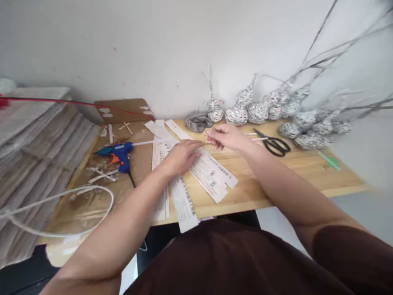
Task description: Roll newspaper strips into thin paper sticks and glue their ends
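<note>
Several long printed paper strips lie fanned out on the wooden table. My left hand rests palm down over the strips, its fingers stretched toward the right. Beside it, my right hand is pinched, with a thin pale piece showing at its fingertips; most of that piece is hidden. A grey ring-shaped bundle sits just behind the hands. Black-handled scissors lie to the right of my right hand, by a thin white stick under my right wrist.
A blue glue gun lies on brown cardboard among paper scraps. Stacked newspapers and a white wire loop are at left. Woven paper gourds with long stems line the wall. A green piece is at right.
</note>
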A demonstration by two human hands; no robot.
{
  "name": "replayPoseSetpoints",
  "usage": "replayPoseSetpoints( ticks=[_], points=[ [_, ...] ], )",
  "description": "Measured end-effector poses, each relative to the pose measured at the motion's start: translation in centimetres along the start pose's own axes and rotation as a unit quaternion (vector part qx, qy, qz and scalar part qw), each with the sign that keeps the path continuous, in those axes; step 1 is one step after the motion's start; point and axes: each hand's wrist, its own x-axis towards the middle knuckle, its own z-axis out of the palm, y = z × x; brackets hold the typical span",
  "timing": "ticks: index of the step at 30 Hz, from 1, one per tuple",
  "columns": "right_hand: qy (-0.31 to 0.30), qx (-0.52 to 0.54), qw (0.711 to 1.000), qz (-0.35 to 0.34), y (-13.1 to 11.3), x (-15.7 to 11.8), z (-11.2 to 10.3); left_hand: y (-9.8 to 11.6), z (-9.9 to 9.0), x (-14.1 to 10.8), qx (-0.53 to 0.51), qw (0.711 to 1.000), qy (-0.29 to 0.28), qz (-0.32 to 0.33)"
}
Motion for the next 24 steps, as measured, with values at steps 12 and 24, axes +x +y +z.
replayPoseSetpoints(
  ticks=[12, 24],
  points=[
    [-0.166, 0.109, 0.978, 0.069, 4.7, -16.9, 3.0, -0.6, 0.6, 0.0, -0.024, 0.997, -0.004, -0.077],
    [0.004, -0.159, 0.963, -0.217, 2.8, -5.7, 2.1, -1.4, 0.4, -0.2, -0.039, 0.997, -0.010, -0.070]
  ],
)
